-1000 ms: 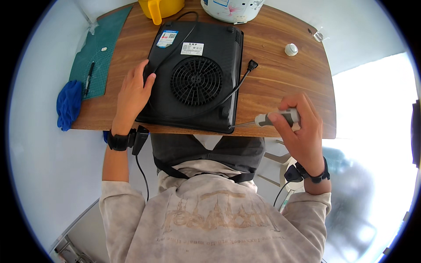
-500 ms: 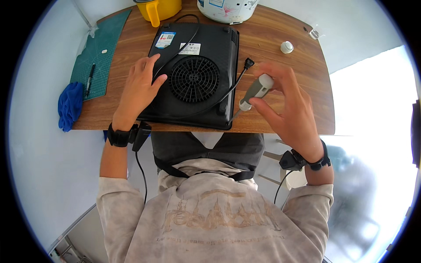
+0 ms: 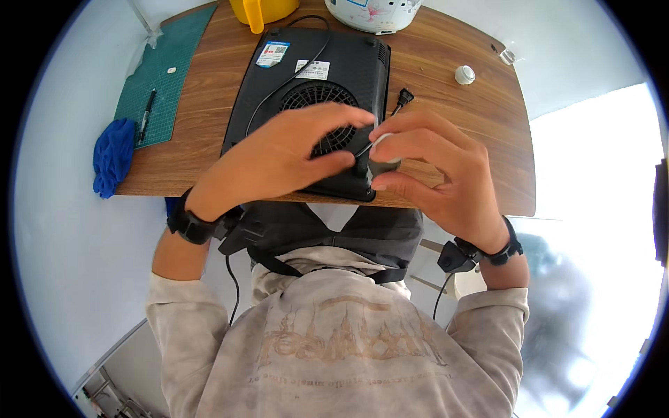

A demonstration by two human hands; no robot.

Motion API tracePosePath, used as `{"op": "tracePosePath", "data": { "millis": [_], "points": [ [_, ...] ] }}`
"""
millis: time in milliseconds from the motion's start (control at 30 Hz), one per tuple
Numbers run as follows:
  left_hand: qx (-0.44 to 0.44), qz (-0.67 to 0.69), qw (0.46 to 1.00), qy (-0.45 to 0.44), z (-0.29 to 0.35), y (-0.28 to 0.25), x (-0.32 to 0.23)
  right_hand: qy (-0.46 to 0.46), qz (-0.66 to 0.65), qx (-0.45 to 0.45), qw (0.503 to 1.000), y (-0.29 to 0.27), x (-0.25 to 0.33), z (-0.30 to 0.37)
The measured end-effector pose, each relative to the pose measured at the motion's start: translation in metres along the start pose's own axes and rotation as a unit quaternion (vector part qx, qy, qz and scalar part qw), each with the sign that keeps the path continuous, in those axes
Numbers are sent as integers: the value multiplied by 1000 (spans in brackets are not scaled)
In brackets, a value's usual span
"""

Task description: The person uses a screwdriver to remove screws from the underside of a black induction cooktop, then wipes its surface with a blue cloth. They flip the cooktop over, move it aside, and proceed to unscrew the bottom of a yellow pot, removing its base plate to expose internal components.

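Observation:
A black induction cooker [image 3: 364, 66] lies underside up on the table, its round fan grille [image 3: 313, 93] partly behind my left hand [image 3: 289, 148]. That hand hovers over the cooker with thumb and fingers apart, fingertips close to a screwdriver [image 3: 382, 166]. My right hand [image 3: 449, 157] grips the screwdriver by its grey and white handle, which points down over the cooker's near right corner. Its shaft and tip are hidden. The black power cord [image 3: 282, 86] loops over the cooker, and its plug [image 3: 405, 96] lies past the right edge.
Behind the cooker stand a yellow pot with a handle [image 3: 256, 15] and a white patterned appliance [image 3: 373, 15]. A small white cap-like piece [image 3: 465, 74] sits at the right. On the left are a green cutting mat [image 3: 164, 52], a pen [image 3: 147, 115] and a blue cloth [image 3: 113, 157].
My left hand has left the cooker's left side and moved right toward the screwdriver. My right hand has shifted left, and the screwdriver is now more upright.

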State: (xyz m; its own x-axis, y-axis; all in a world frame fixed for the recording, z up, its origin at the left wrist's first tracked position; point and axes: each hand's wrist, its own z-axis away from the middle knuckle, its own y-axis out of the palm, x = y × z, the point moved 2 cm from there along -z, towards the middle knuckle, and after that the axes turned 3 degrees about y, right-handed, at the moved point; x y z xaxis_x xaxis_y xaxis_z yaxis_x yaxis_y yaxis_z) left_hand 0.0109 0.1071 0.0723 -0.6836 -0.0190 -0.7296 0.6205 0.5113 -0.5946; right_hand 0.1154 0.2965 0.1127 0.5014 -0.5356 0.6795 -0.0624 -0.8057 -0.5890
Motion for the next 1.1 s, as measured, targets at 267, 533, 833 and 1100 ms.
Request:
{"op": "tracePosePath", "data": {
  "millis": [267,533,833,1100],
  "points": [
    [102,124,986,-34,-13,20,-2,51,-140,-40,988,6,-2,11],
    [123,110,986,-33,-19,28,-4,9,-5,29,1000,-9,-1,16],
    [104,137,984,-37,-18,42,-4,-22,-3,0,1000,-15,-3,30],
    [95,167,976,-107,-20,41,-13,46,27,-73,996,-6,1,40]
  ]
}}
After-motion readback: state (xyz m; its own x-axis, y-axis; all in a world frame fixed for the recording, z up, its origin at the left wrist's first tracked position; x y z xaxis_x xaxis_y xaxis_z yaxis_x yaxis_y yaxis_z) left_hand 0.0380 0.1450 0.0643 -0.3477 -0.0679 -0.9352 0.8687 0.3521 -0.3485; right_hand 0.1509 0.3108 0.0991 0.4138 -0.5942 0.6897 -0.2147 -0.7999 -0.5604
